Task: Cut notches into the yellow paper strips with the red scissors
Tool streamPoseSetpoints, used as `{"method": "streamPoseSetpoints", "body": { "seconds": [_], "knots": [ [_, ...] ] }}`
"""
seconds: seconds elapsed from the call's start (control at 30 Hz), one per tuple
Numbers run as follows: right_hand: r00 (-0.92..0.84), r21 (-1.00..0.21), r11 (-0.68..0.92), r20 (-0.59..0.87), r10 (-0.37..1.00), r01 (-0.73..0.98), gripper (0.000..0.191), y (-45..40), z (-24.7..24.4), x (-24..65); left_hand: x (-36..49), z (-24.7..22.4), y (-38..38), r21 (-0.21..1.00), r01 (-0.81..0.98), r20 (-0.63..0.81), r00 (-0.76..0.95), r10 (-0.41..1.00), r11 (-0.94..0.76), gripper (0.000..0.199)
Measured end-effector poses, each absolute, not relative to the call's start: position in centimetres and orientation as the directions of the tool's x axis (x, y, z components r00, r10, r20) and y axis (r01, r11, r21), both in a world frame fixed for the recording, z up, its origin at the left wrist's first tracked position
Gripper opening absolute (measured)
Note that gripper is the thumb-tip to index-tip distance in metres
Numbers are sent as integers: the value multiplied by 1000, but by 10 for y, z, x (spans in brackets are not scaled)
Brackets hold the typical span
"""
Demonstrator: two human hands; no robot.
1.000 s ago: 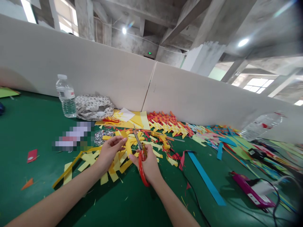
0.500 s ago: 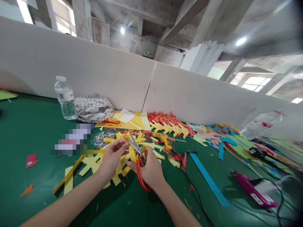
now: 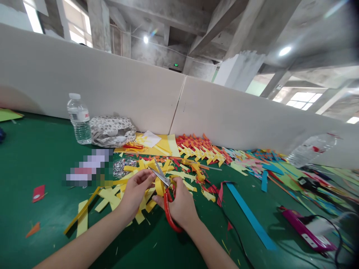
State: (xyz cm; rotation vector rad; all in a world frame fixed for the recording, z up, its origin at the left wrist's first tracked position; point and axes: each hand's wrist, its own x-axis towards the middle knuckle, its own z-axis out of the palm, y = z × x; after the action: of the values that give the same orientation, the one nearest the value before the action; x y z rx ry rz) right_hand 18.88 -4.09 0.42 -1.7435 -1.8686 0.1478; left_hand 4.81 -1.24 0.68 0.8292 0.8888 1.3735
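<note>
My right hand (image 3: 182, 205) is wrapped round red-handled scissors (image 3: 169, 209). Their metal blades stand apart and point up and left, close to my left fingertips. My left hand (image 3: 137, 188) is closed in a pinch beside the blades, on what looks like a yellow paper strip (image 3: 159, 186). The strip bends down between both hands, and its pinched end is partly hidden by my fingers. Under and around the hands lies a loose heap of yellow paper strips (image 3: 108, 198). A clear dish of small gems (image 3: 123, 167) sits just behind my left hand.
Behind the heap are a yellow glue gun (image 3: 198, 172) with a black cord and woven red and yellow paper pieces (image 3: 196, 147). A water bottle (image 3: 79, 121) stands at left; another bottle (image 3: 311, 149) is at right. A purple power strip (image 3: 307, 229) and blue strip (image 3: 251, 216) lie right.
The whole view has shifted slightly, so things sit a little lower and further right. Both hands keep nearly the same pose, and the scissor blades are still apart.
</note>
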Motion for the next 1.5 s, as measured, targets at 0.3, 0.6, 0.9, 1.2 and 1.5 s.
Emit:
{"method": "streamPoseSetpoints", "body": {
  "seconds": [0.3, 0.6, 0.9, 1.2, 1.5],
  "knots": [
    [-16, -390, 184, 396, 918, 902, 52, -40, 3, 191, 48, 7, -11, 920, -393, -5, -22, 1000, -4, 18],
    [-23, -406, 181, 365, 931, 896, 50, -39, 0, 192, 50, 2, -11, 894, -446, -62, -9, 998, 51, 19],
    [-6, -427, 166, 352, 936, 889, 46, -39, 1, 191, 50, -1, -10, 856, -510, -89, 13, 996, 83, 19],
    [-5, -442, 181, 370, 929, 879, 46, -40, 2, 191, 49, -4, -7, 812, -566, -98, 111, 989, 144, 19],
    [-14, -463, 199, 372, 928, 864, 42, -40, 6, 191, 48, -1, -8, 810, -565, -88, 145, 985, 155, 18]
  ]
}}
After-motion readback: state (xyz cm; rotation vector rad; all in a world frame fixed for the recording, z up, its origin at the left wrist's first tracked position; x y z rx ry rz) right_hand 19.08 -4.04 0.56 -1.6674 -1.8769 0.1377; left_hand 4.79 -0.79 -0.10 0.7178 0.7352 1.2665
